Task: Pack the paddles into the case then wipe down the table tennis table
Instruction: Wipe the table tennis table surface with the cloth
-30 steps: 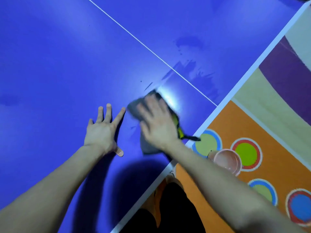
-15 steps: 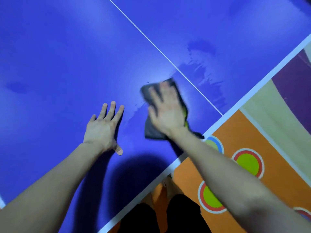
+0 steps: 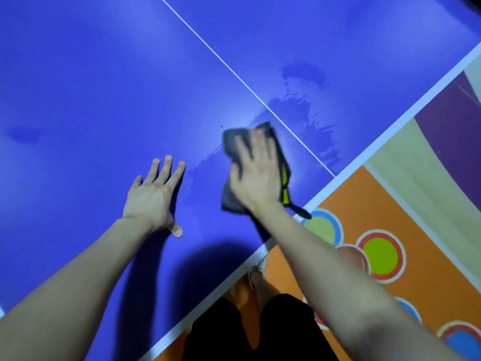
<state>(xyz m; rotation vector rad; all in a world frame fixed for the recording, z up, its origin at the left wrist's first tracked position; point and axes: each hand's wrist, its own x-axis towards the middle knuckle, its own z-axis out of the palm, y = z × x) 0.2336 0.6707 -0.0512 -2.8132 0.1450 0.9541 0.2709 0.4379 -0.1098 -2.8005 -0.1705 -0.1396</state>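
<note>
Fingers [image 3: 256,142] of the right hand [image 3: 256,178] lie extended and slightly spread, pressing flat on a grey cloth [image 3: 231,142]; they hold it by downward pressure, not by a closed grip. Fingers of the left hand [image 3: 153,196] are splayed wide and rest flat on the table [image 3: 91,87], holding nothing. The cloth sits on the blue surface just left of the white centre line [image 3: 221,58], near the table's white edge. A yellow-green patch and a dark strap of the cloth trail toward that edge.

Step in hand, as judged: wiping the table. No paddles or case are in view, so the packing step cannot be checked.

Darker wet streaks [image 3: 309,110] lie beyond the centre line, and one faint patch [image 3: 23,134] lies far left. The next move probably calls for sliding the cloth, under steady pressure, over unwiped areas.

Count: two hands, one cloth, one table, one centre line.
</note>
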